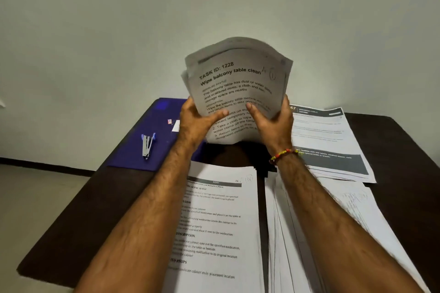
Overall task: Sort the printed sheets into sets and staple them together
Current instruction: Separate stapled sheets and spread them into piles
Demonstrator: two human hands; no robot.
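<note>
I hold a bundle of printed sheets upright above the dark table, its top page headed "TASK ID: 1228". My left hand grips the bundle's left edge, thumb across the front. My right hand grips the right edge the same way. A silver stapler lies on a blue folder at the table's left, apart from both hands. A printed stack lies under my arms. A thicker pile of sheets sits to its right.
Another printed stack with dark bands lies at the far right of the table. A small staple box and a white slip rest on the folder. A plain wall stands behind the table; floor shows at the left.
</note>
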